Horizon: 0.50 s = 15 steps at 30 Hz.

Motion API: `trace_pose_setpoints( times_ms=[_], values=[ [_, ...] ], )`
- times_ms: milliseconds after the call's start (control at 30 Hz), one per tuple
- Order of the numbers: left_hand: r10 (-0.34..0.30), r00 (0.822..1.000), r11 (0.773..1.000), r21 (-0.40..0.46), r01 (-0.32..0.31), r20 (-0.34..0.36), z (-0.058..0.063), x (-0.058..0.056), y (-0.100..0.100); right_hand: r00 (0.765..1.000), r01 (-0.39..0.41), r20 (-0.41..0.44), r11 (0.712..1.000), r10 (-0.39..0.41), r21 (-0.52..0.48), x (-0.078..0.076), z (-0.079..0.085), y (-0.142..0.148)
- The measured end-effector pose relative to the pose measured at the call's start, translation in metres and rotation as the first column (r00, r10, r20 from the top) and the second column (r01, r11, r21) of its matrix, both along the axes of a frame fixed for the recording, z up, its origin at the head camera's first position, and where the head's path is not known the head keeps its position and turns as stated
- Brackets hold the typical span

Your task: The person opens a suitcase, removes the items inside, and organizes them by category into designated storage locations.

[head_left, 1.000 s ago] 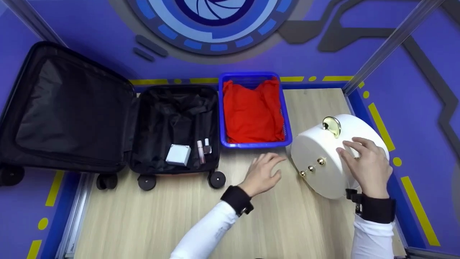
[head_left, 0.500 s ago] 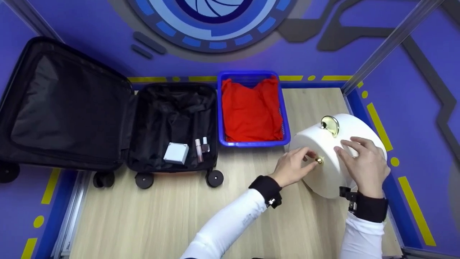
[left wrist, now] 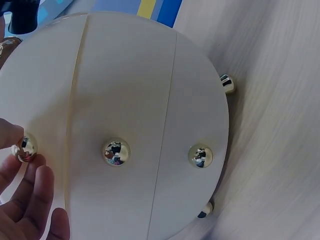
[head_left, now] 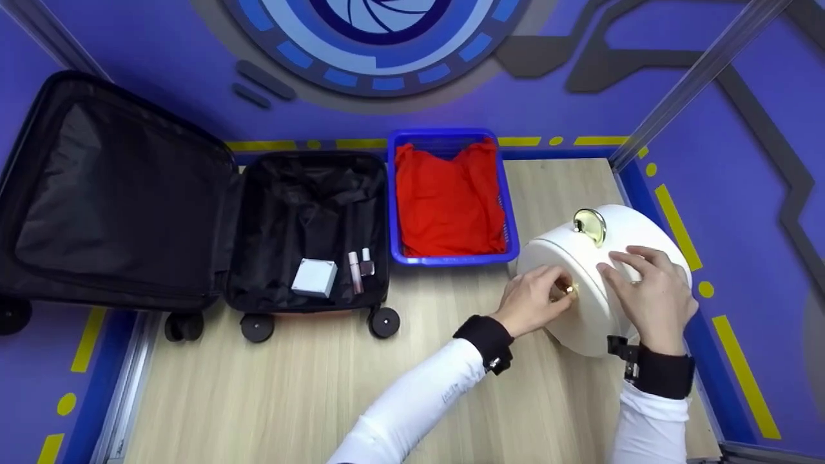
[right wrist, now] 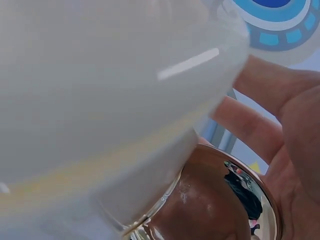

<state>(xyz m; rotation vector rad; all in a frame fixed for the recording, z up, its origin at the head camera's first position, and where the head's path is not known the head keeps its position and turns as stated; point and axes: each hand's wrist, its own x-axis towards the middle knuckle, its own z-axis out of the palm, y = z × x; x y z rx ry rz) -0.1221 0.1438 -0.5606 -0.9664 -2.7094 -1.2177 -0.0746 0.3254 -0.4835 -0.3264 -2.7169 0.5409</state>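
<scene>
A white drum-shaped drawer box (head_left: 635, 225) lies at the right of the table, its flat front facing left. My left hand (head_left: 532, 298) pinches the uppermost gold knob (left wrist: 26, 148) on that front between thumb and fingers. The left wrist view shows two further knobs, the middle knob (left wrist: 116, 152) and the lowest knob (left wrist: 200, 156), untouched on their panels. On the box's curved side rests my right hand (head_left: 657, 296), fingers loosely bent. Beside its fingers, a gold disc (right wrist: 215, 195) fills the lower part of the right wrist view. Another gold disc (head_left: 591, 225) stands on top of the box.
An open black suitcase (head_left: 277, 212) stands at the left, holding a small white box (head_left: 314, 278), a lip gloss tube (head_left: 356, 272) and a nail polish bottle (head_left: 367, 262). Between suitcase and drawer box, a blue basket (head_left: 454, 260) holds red cloth (head_left: 448, 200).
My left hand has moved right from over the table to the uppermost knob and now pinches it. A seam has appeared along the box's front edge. My right hand stays on the box.
</scene>
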Motion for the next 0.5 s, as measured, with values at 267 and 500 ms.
trace_pose_setpoints(
  times_ms=[267,500],
  values=[
    [-0.013,1.0,1.0,0.014,0.013,-0.018,-0.002,0.004,-0.016,0.998,-0.022,0.052,1.0,0.022,-0.011,0.002,0.005,0.003],
    [-0.013,0.999,1.0,0.025,0.014,-0.047,-0.005,0.011,-0.036,0.996,-0.025,0.082,0.999,0.027,-0.026,0.003,0.006,0.004]
  ],
)
